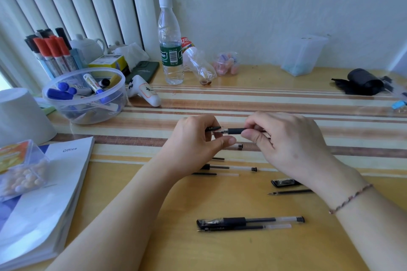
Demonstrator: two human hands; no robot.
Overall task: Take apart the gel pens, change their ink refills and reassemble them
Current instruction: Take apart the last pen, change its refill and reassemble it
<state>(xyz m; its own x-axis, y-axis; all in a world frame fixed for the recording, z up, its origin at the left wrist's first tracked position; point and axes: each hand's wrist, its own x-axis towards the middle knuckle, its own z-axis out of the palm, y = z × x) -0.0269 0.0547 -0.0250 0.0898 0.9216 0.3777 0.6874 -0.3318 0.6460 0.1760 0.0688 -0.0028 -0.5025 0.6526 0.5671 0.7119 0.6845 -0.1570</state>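
Note:
My right hand (284,138) pinches a gel pen (234,131) by its black rubber grip, with the metal tip pointing left. My left hand (196,141) holds a black pen cap (213,128) just left of that tip. Lower on the desk lies a capped gel pen (248,220) with a loose refill (244,227) right below it. Another refill (290,192) and a loose black cap (284,182) lie under my right wrist. More pens and refills (229,167) lie below my hands, partly hidden by my left wrist.
A clear bowl of markers (84,94) and a marker holder (52,55) stand at the left. A water bottle (170,44), a crushed bottle (198,61) and a white remote (144,91) sit behind. A booklet (41,193) and a box of beads (22,169) lie at the front left.

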